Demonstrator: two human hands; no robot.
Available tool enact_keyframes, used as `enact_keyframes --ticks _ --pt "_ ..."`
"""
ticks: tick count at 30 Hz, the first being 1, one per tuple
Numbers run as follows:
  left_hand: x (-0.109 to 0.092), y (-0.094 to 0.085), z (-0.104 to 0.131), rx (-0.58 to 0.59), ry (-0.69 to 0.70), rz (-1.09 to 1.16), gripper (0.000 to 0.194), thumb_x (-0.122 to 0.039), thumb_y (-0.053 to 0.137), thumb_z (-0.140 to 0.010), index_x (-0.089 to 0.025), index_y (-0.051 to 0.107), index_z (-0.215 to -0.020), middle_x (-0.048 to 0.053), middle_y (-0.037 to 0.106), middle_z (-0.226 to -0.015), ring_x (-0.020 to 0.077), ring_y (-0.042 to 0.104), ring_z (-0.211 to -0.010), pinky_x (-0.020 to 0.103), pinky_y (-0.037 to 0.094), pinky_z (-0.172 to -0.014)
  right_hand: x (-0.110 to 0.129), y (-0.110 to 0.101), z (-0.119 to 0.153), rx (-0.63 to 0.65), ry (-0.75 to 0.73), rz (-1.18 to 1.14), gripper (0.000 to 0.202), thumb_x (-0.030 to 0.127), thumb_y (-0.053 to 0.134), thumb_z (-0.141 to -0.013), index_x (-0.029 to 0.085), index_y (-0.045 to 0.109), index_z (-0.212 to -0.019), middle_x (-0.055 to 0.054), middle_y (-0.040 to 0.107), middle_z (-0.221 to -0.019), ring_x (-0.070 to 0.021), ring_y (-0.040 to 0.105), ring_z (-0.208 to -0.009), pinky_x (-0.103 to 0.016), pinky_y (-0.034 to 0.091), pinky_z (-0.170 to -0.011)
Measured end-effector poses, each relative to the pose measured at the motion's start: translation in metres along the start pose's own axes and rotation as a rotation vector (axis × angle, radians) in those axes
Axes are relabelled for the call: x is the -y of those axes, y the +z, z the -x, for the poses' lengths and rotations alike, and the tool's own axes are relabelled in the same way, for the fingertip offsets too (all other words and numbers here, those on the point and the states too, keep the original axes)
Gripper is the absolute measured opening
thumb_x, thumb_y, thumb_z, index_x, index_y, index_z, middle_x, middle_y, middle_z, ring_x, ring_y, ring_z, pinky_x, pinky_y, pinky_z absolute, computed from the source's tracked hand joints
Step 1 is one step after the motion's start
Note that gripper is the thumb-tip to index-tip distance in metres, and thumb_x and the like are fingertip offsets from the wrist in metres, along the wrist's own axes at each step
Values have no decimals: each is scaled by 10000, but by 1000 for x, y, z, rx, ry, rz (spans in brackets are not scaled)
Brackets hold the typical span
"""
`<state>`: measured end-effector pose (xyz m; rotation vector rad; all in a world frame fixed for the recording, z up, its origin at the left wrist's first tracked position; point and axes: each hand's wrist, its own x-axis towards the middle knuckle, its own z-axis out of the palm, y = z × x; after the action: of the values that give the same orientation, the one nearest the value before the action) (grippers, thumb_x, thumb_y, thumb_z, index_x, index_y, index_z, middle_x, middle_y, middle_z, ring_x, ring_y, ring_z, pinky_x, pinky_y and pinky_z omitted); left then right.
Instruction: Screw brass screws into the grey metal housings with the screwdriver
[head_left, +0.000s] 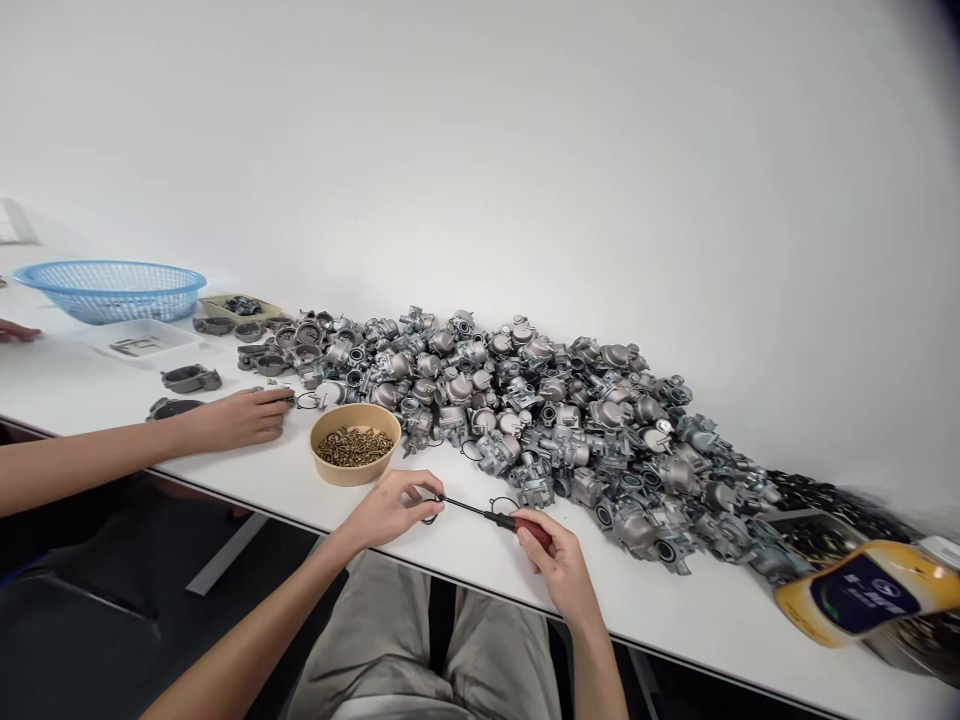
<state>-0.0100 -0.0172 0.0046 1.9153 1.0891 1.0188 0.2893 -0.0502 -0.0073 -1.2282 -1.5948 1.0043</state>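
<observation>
My right hand (553,562) is closed round the red handle of a screwdriver (531,528), whose dark shaft points left. At its tip, my left hand (396,508) pinches a thin black rubber ring (430,519), partly hidden by the fingers. Just beyond my left hand stands a round tan bowl (356,473) filled with small brass-coloured screws (354,446). Another black ring (504,501) lies on the white table behind the screwdriver, and a further one (471,451) rests by the heap of metal carburetors (517,390).
A co-worker's hand (244,418) reaches in from the left beside loose grey bowl castings (190,377). Farther left are a blue basket (112,290) and a clear tray (176,342). At the right, a yellow bottle (862,590) leans by a metal tray (799,520) of dark parts.
</observation>
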Motion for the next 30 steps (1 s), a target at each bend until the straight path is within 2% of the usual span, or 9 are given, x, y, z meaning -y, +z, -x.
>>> enact_keyframes --ticks 5,11,14,18,20,22,24,26,30 --pt "-4 0 1 15 20 -16 176 -352 636 -881 -203 685 -960 16 733 -901 164 673 -746 268 505 -755 1 1 1 8 0 -1 445 530 638 -885 151 693 -1112 -78 625 -856 -129 441 -611 -227 364 -509" --pt "1 1 6 -35 57 -214 207 -412 618 -888 -231 679 -970 23 727 -1001 208 647 -904 356 448 -958 4 2 -1 25 23 55 475 552 620 -888 153 695 -1133 -79 630 -872 -126 427 -601 -236 363 -516" --pt "3 3 5 -42 93 -210 215 -410 593 -904 -218 685 -930 30 733 -956 198 647 -882 312 473 -899 3 2 -1 28 21 52 465 542 622 -891 157 696 -1141 -78 631 -882 -125 428 -607 -236 364 -520" --pt "1 6 1 -39 106 -140 194 -340 569 -913 -190 675 -850 10 703 -786 133 613 -685 223 479 -689 -6 -1 -3 5 7 -1 427 510 655 -877 156 709 -1110 -58 608 -810 -125 439 -599 -234 362 -517" --pt "-1 6 1 -38 106 -94 187 -326 576 -906 -182 663 -824 -5 670 -694 117 586 -615 204 456 -612 -14 -4 -4 -40 1 -68 391 479 685 -862 153 717 -1076 -31 568 -715 -119 430 -567 -233 345 -508" --pt "0 4 2 -56 110 -48 191 -320 566 -916 -176 649 -822 -8 660 -656 116 585 -596 203 450 -587 -20 -8 -5 -159 -9 -194 361 454 710 -845 152 716 -1044 1 503 -621 -105 398 -519 -224 290 -475" --pt "6 3 2 -84 115 -36 202 -327 552 -935 -173 650 -848 3 685 -691 117 595 -599 210 461 -595 -22 -11 -5 -329 -22 -351 362 456 735 -820 158 705 -1022 20 466 -591 -87 360 -479 -214 221 -447" --pt "16 5 -2 -98 139 -74 212 -349 552 -948 -181 671 -898 20 714 -764 125 614 -627 223 484 -621 -21 -11 -5 -431 -23 -454 383 473 765 -787 157 701 -992 23 460 -593 -77 354 -469 -211 211 -438" --pt "30 21 -31 -189 303 -259 184 -353 586 -946 -225 718 -950 56 727 -942 194 665 -873 310 535 -825 -25 -10 -6 -419 -5 -426 397 476 777 -785 142 703 -987 2 502 -655 -69 369 -482 -213 243 -434"
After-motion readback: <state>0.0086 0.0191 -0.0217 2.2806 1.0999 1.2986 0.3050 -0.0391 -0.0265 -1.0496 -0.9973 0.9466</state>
